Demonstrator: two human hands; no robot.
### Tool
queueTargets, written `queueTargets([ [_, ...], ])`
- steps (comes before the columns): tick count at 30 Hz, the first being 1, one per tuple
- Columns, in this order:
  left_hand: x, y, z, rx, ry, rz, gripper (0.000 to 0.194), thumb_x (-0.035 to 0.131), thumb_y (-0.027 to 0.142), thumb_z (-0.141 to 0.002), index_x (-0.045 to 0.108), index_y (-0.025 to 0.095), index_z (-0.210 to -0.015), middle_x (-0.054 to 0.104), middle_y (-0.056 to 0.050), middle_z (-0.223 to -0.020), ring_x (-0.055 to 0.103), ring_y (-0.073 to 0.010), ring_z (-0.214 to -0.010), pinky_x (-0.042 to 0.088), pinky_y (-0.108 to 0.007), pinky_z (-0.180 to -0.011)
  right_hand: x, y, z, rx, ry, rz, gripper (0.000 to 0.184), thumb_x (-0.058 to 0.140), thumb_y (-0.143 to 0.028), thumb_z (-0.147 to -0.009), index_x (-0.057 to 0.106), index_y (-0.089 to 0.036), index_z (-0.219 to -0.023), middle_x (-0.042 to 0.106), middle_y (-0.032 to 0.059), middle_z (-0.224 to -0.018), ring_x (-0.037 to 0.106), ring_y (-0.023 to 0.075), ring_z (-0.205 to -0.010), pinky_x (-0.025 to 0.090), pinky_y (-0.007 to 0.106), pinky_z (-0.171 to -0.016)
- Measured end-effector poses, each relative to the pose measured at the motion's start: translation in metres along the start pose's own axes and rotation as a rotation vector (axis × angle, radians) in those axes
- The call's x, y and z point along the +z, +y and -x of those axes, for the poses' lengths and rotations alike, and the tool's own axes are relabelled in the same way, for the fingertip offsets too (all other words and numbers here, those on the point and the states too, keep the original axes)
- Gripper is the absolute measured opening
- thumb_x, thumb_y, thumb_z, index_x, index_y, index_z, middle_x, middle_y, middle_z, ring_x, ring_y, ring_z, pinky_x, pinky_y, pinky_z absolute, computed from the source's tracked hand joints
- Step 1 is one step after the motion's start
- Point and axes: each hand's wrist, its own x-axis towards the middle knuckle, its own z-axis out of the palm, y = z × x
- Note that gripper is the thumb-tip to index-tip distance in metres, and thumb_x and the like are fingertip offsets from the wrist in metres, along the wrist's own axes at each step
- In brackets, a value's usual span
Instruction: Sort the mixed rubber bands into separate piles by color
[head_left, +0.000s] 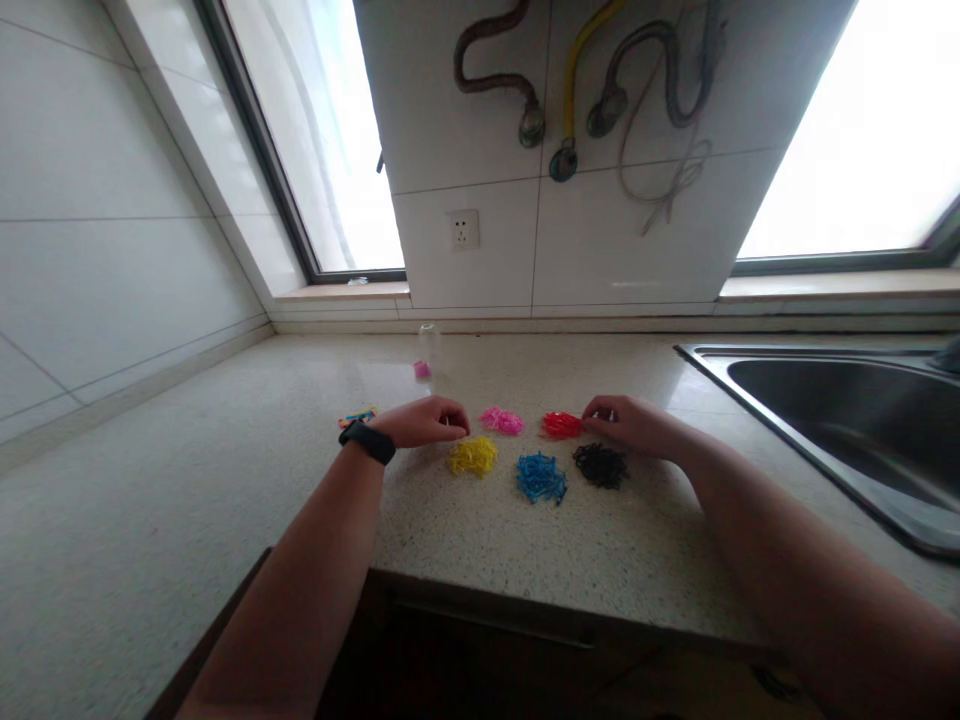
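Blue strand pile (541,478): between left hand (426,422) and right hand (634,424), nearer than fingers (453,408). Yellow pile (472,457): just beside left fingers. Red pile (561,425): at right fingertips. Fingers curled; grip cannot be told. Step, seemingly: picking at piles; next calls for light pinching.

A pale speckled counter (225,500) spans the view, its front edge at 6 o'clock above a dark cabinet (465,665). The back wall (450,150), in large white tiles, rises at 12 o'clock with a socket (463,230) low on it. Higher, toward 1 o'clock, hang a yellow hose (571,90) and two darker hoses (491,80). A tiled side wall (97,270) stands at 9 o'clock. White daylight fills dark-framed windows (322,120) at 11 and 2 o'clock. A steel sink (705,358) sits at 3 o'clock.
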Motion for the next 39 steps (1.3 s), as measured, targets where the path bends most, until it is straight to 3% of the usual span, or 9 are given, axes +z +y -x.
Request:
queueTargets([
  [5, -0.005, -0.003, 0.001, 0.021, 0.209, 0.163, 0.02, 0.063, 0.032, -0.085, 0.071, 0.015, -0.092, 0.066, -0.003, -0.08, 0.056, -0.0133, -0.071, 0.042, -0.026, -0.066, 0.001, -0.005, 0.0, -0.025, 0.035, 0.005, 0.034, 0.055, -0.048, -0.087, 0.073, -0.021, -0.098, 0.072, 0.0054, -0.083, 0.062, 0.017, -0.068, 0.041, 0.029, -0.063],
  [9, -0.011, -0.009, 0.002, 0.019, 0.434, 0.416, 0.021, 0.065, 0.034, -0.083, 0.071, 0.015, -0.089, 0.054, 0.002, -0.066, 0.04, -0.0079, -0.054, 0.026, -0.021, -0.048, 0.002, -0.016, -0.003, -0.037, 0.17, -0.01, 0.032, 0.052, -0.045, -0.088, 0.074, -0.021, -0.094, 0.071, 0.004, -0.078, 0.059, 0.0164, -0.065, 0.041, 0.028, -0.062],
  [13, -0.017, -0.019, 0.001, 0.017, 0.611, 0.609, 0.025, 0.068, 0.039, -0.081, 0.069, 0.015, -0.084, 0.05, 0.003, -0.062, 0.037, -0.0062, -0.049, 0.019, -0.02, -0.044, 0.001, -0.038, -0.008, -0.045, 0.303, -0.059, 0.032, 0.052, -0.043, -0.089, 0.073, -0.02, -0.095, 0.067, 0.0026, -0.071, 0.055, 0.0153, -0.061, 0.041, 0.028, -0.06],
  [16, -0.021, -0.026, 0.0, 0.025, 0.676, 0.649, 0.029, 0.068, 0.043, -0.08, 0.069, 0.014, -0.082, 0.049, 0.003, -0.061, 0.037, -0.0055, -0.048, 0.019, -0.019, -0.043, -0.002, -0.065, -0.013, -0.089, 0.324, -0.045, 0.029, 0.052, -0.039, -0.089, 0.073, -0.02, -0.096, 0.067, 0.0018, -0.071, 0.054, 0.0145, -0.06, 0.039, 0.027, -0.059],
  [23, -0.03, -0.039, 0.003, 0.053, 0.848, 0.737, 0.031, 0.069, 0.043, -0.078, 0.069, 0.013, -0.079, 0.048, 0.004, -0.058, 0.035, -0.0047, -0.047, 0.017, -0.019, -0.041, 0.001, -0.144, -0.037, -0.317, 0.121, 0.0, 0.019, 0.056, -0.027, -0.086, 0.073, -0.019, -0.091, 0.071, 0.0029, -0.079, 0.059, 0.0135, -0.068, 0.039, 0.025, -0.064],
  [30, -0.033, -0.041, 0.006, 0.064, 0.959, 0.77, 0.028, 0.068, 0.041, -0.076, 0.067, 0.013, -0.073, 0.047, 0.004, -0.055, 0.035, -0.0049, -0.045, 0.019, -0.02, -0.04, 0.039, -0.21, -0.086, -0.426, -0.056, 0.062, 0.023, 0.057, -0.027, -0.087, 0.074, -0.019, -0.1, 0.076, 0.0057, -0.092, 0.065, 0.0157, -0.078, 0.041, 0.025, -0.069],
  [34, -0.032, -0.04, 0.005, 0.057, 0.965, 0.773, 0.028, 0.07, 0.04, -0.075, 0.067, 0.013, -0.07, 0.048, 0.004, -0.055, 0.036, -0.005, -0.046, 0.02, -0.02, -0.041, 0.064, -0.234, -0.111, -0.419, -0.15, 0.211, 0.028, 0.055, -0.029, -0.087, 0.075, -0.023, -0.106, 0.076, 0.0071, -0.102, 0.068, 0.0202, -0.088, 0.044, 0.027, -0.074],
  [39, -0.031, -0.038, 0.005, 0.05, 0.959, 0.772, 0.028, 0.07, 0.04, -0.074, 0.067, 0.013, -0.07, 0.049, 0.003, -0.055, 0.036, -0.0052, -0.046, 0.021, -0.02, -0.042, 0.084, -0.244, -0.125, -0.379, -0.201, 0.306, 0.033, 0.057, -0.037, -0.086, 0.073, -0.024, -0.111, 0.075, 0.0088, -0.106, 0.068, 0.0233, -0.092, 0.045, 0.028, -0.071],
])
